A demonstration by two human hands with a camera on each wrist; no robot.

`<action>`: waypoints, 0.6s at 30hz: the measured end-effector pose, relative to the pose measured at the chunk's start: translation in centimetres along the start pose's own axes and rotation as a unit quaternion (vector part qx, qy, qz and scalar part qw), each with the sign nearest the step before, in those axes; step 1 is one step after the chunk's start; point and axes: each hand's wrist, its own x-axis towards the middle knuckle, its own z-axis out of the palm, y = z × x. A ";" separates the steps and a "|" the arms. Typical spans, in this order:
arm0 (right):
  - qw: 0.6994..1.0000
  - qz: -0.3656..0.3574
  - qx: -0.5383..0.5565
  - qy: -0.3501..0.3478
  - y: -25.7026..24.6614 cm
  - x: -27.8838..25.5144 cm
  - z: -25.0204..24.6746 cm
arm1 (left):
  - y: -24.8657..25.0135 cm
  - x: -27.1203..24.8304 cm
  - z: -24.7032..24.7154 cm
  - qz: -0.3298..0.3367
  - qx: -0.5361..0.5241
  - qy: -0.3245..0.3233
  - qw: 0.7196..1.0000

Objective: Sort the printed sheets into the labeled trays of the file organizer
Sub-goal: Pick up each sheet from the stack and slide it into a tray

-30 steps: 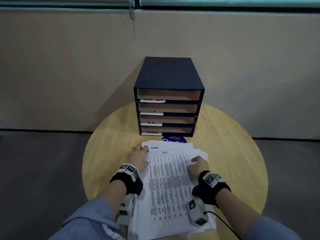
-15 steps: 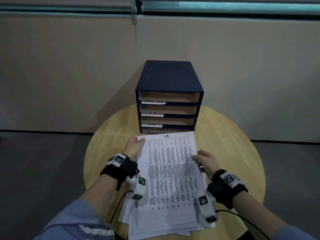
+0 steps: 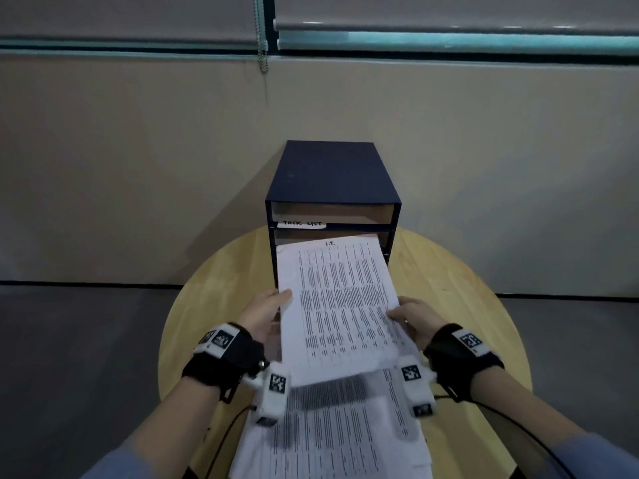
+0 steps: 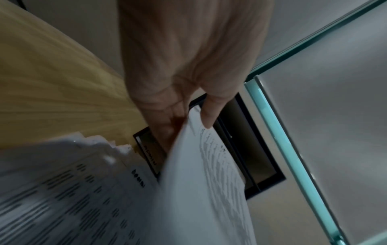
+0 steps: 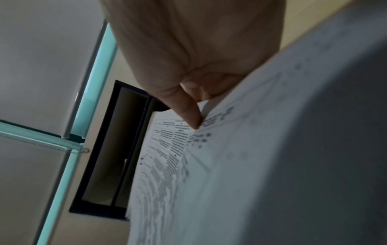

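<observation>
- Head view: the left hand (image 3: 265,314) and the right hand (image 3: 416,318) each pinch one long edge of a printed sheet (image 3: 337,299) headed "I.T.", thumbs on top.
- The sheet is raised and tilted, its far edge at the mouth of the second slot from the top of the dark blue file organizer (image 3: 332,188) (whether that edge is already inside the slot cannot be told).
- The slot above carries a white label (image 3: 301,223) reading "TASK LIST"; the lower slots are hidden behind the sheet in this view.
- The remaining pile of sheets (image 3: 332,433) lies on the round wooden table (image 3: 460,292), under the raised sheet and nearer the person, its edges uneven.
- Left wrist view: the thumb (image 4: 211,114) lies on the sheet's upper face, the fingers (image 4: 167,126) beneath it; a bottom label reading "ADMIN" shows just beyond the pile.
- Right wrist view: the thumb tip (image 5: 191,121) presses the printed face, and the paper creases slightly there.
</observation>
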 end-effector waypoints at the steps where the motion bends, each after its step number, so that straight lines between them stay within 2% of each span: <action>1: 1.000 0.000 -0.016 0.022 -0.8 1.0 -0.2 | -0.3 -0.5 -0.1 -0.010 0.019 -0.024 0.999; 5: 0.997 -0.030 -0.057 0.046 -3.0 5.6 -1.0 | -0.2 -2.2 0.1 -0.018 -0.014 -0.112 0.993; 8: 1.000 -0.017 -0.023 -0.009 -4.5 4.8 -0.5 | 0.2 -0.8 0.2 0.025 -0.040 -0.058 0.997; 10: 0.998 0.002 -0.049 -0.045 -4.4 4.4 -0.6 | 0.4 0.8 0.3 0.041 -0.055 -0.020 0.997; 13: 0.996 0.025 -0.073 -0.053 -4.5 5.2 -0.8 | 1.1 3.7 0.8 0.049 -0.074 0.024 0.996; 16: 0.997 0.034 0.068 -0.026 -6.0 7.5 -0.4 | 3.3 6.6 0.8 0.043 -0.129 0.044 0.990; 18: 0.985 0.024 0.173 -0.014 -7.5 8.6 0.5 | 5.1 8.1 0.8 0.052 -0.201 0.038 0.978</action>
